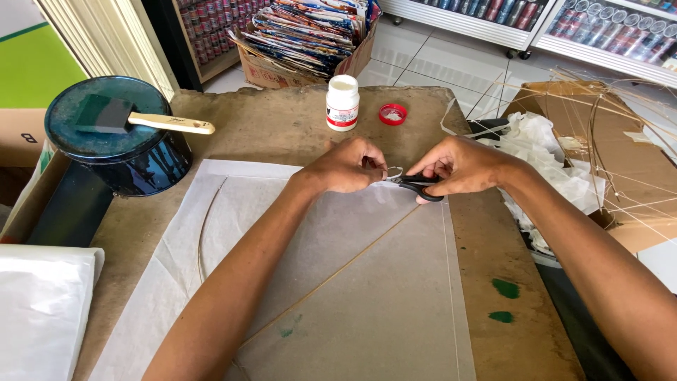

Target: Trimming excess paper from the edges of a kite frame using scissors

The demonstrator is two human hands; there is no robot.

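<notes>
Near the tabletop's far edge, the left hand [349, 167] pinches the paper sheet [338, 282] at its top corner while the right hand [458, 167] grips black scissors [421, 188]; keeping the paper taut should give clean snips.

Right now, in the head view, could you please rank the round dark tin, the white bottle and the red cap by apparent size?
1. Round dark tin, nearer the camera.
2. White bottle.
3. Red cap, smallest.
</notes>
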